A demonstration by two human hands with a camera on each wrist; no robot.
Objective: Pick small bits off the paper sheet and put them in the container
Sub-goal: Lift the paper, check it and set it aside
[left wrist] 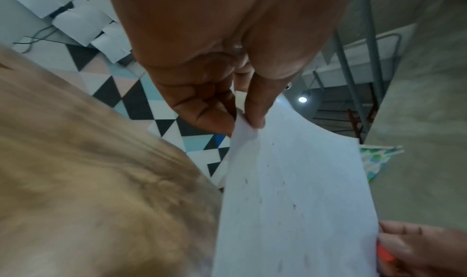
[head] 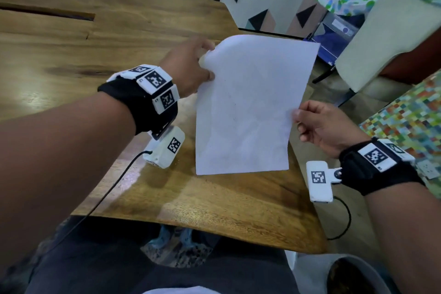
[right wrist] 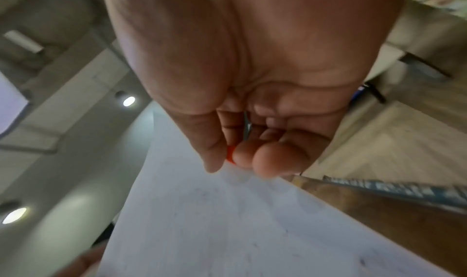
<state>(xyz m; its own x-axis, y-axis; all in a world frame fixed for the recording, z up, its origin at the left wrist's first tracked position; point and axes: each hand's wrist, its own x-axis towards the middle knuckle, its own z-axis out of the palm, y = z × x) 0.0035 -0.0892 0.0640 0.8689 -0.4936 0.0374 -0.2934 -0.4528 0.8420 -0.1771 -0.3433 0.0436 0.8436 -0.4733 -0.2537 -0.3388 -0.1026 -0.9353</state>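
I hold a white paper sheet (head: 250, 107) lifted off the wooden table (head: 83, 38) between both hands. My left hand (head: 208, 64) pinches its upper left edge, thumb against fingers (left wrist: 246, 121). My right hand (head: 298, 118) pinches the sheet's right edge and also keeps a small orange-tipped metal tool (right wrist: 230, 154) tucked in its fingers. The left wrist view shows a few small dark bits (left wrist: 294, 206) scattered on the paper (left wrist: 298, 201). A pale round container (head: 346, 274) with dark contents sits low at the bottom right, below the table edge.
A cream chair (head: 386, 38) stands beyond the table's right corner. A colourful checked surface (head: 410, 114) lies to the right. A long dark slot (head: 47, 13) cuts the tabletop at the far left. My lap fills the bottom of the head view.
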